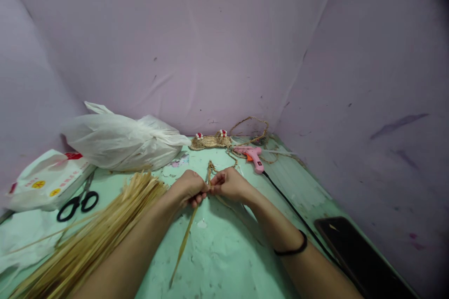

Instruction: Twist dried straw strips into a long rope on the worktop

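My left hand (189, 188) and my right hand (228, 183) meet at the middle of a pale green table (224, 252). Both pinch a thin braided straw cord (211, 168) that runs away from my fingers toward the back. Loose straw strands (183, 243) trail from my left fingers down toward me. Both hands are closed on the straw. A black band circles my right wrist (293, 247).
A bundle of dry straw (101, 229) lies at left. Black scissors (77, 202), a white plastic bag (122, 140) and a printed bag (45, 180) sit beyond it. Small woven straw sandals (210, 141), a pink glue gun (253, 156) with black cable, and a dark phone (354, 252) lie right.
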A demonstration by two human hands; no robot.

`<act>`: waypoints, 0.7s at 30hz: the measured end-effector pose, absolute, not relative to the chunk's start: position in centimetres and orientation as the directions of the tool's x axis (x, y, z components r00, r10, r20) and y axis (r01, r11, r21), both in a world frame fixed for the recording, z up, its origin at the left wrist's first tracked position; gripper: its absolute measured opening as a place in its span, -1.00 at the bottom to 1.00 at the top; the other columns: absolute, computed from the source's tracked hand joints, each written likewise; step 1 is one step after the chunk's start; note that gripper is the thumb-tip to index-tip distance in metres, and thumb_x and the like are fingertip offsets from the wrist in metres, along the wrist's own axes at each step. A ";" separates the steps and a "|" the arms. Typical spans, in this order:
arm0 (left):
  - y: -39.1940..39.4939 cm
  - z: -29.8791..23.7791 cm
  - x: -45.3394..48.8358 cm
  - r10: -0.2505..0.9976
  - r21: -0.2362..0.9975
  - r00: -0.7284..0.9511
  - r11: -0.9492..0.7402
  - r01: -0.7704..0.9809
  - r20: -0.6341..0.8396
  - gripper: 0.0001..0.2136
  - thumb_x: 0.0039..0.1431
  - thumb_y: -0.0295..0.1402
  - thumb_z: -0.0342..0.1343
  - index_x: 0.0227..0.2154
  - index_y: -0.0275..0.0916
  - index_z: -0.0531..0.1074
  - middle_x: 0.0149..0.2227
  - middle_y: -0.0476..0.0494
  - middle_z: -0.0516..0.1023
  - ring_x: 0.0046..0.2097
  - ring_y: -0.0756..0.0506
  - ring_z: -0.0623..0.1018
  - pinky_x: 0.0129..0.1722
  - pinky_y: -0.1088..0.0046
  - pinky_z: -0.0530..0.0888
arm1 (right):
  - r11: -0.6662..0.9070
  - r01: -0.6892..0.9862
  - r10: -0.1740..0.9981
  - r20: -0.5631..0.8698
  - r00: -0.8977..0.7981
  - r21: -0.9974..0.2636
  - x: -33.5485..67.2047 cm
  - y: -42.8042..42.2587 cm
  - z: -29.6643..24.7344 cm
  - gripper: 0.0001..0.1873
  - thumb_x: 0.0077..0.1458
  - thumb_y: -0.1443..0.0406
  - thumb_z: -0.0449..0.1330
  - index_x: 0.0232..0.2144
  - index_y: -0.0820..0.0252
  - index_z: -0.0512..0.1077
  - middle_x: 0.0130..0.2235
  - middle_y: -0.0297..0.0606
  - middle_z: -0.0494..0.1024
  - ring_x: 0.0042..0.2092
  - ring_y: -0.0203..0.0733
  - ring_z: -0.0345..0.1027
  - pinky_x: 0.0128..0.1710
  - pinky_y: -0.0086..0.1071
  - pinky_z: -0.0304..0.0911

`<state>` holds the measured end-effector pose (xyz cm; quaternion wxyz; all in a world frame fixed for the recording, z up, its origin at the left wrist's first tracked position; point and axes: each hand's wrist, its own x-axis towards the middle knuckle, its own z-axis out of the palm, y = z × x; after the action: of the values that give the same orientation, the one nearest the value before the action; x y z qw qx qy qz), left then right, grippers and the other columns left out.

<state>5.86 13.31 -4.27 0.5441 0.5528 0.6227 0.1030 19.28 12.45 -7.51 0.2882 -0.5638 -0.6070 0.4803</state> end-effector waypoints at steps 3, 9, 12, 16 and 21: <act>12.9 -4.3 6.2 0.828 0.726 0.173 0.342 0.597 -0.533 -0.86 -0.24 -0.51 0.00 -0.79 -0.30 0.21 -0.87 0.09 0.10 -0.80 0.12 0.07 -0.77 0.59 0.00 | 0.028 0.579 0.979 -0.095 -0.181 -0.815 19.1 12.3 -7.9 -0.83 -0.33 0.40 0.10 -0.60 0.32 0.48 -0.60 -0.29 0.47 -0.52 -0.35 0.22 -0.59 -0.54 0.02; 12.5 -5.6 6.6 0.880 0.846 0.232 0.279 0.454 -0.414 -0.86 -0.27 -0.52 -0.03 -0.80 -0.28 0.18 -0.87 0.12 0.04 -0.80 0.14 -0.01 -0.78 0.57 -0.10 | 0.028 0.648 0.974 -0.125 -0.190 -0.761 20.1 12.1 -7.1 -0.79 -0.33 0.38 0.10 -0.57 0.32 0.51 -0.61 -0.29 0.47 -0.55 -0.36 0.19 -0.60 -0.55 0.01; 12.4 -5.9 6.7 0.881 0.874 0.240 0.300 0.383 -0.408 -0.83 -0.26 -0.53 -0.03 -0.81 -0.27 0.15 -0.87 0.13 0.01 -0.79 0.14 -0.03 -0.78 0.57 -0.11 | -0.024 0.588 0.951 -0.200 -0.235 -0.808 20.9 12.2 -6.5 -0.79 -0.30 0.39 0.09 -0.56 0.33 0.50 -0.62 -0.32 0.45 -0.61 -0.43 0.11 -0.62 -0.56 0.01; 12.1 -5.6 6.7 0.877 0.877 0.226 0.334 0.346 -0.424 -0.84 -0.26 -0.54 -0.02 -0.81 -0.28 0.17 -0.87 0.13 0.01 -0.79 0.14 -0.03 -0.78 0.58 -0.11 | -0.118 0.551 0.899 -0.325 -0.295 -0.826 22.2 12.1 -5.5 -0.85 -0.28 0.39 0.09 -0.61 0.35 0.46 -0.63 -0.30 0.44 -0.63 -0.43 0.14 -0.62 -0.55 0.08; 12.1 -5.7 6.8 0.864 0.861 0.195 0.387 0.330 -0.464 -0.84 -0.27 -0.54 0.00 -0.81 -0.27 0.16 -0.86 0.12 0.05 -0.78 0.13 -0.01 -0.76 0.57 -0.08 | -0.160 0.695 0.921 -0.360 -0.151 -0.701 25.2 12.0 -4.2 -0.89 -0.29 0.40 0.10 -0.67 0.30 0.43 -0.65 -0.30 0.42 -0.61 -0.36 0.20 -0.62 -0.51 0.08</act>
<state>6.84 12.10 -5.66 0.5859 0.5042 0.5920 0.2281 25.24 11.98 -4.16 0.1355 -0.6374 -0.6337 0.4169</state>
